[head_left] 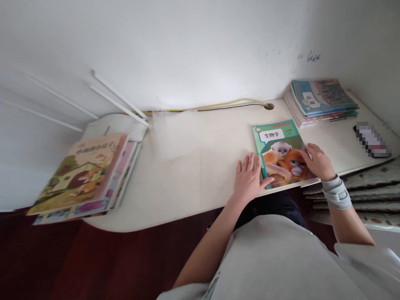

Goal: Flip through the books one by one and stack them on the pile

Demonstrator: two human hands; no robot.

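A biology textbook [283, 152] with a green cover and a photo of two monkeys lies on the white desk [184, 166], at its front edge. Flat along the book's left side rests my left hand [248, 177], its fingers spread on the desk and its thumb over the lower left corner of the cover. My right hand [320, 162], with a grey band on the wrist, is at the book's right edge. Its thumb lies on the cover and its fingers are curled by the edge, partly hidden.
A stack of textbooks [325, 98] stands at the back right, with a phone [371, 139] in front of it. On the left lies a pile of picture books [84, 171]. A yellow cable [225, 102] runs along the wall to a desk hole. Patterned cushions [359, 187] are at the right.
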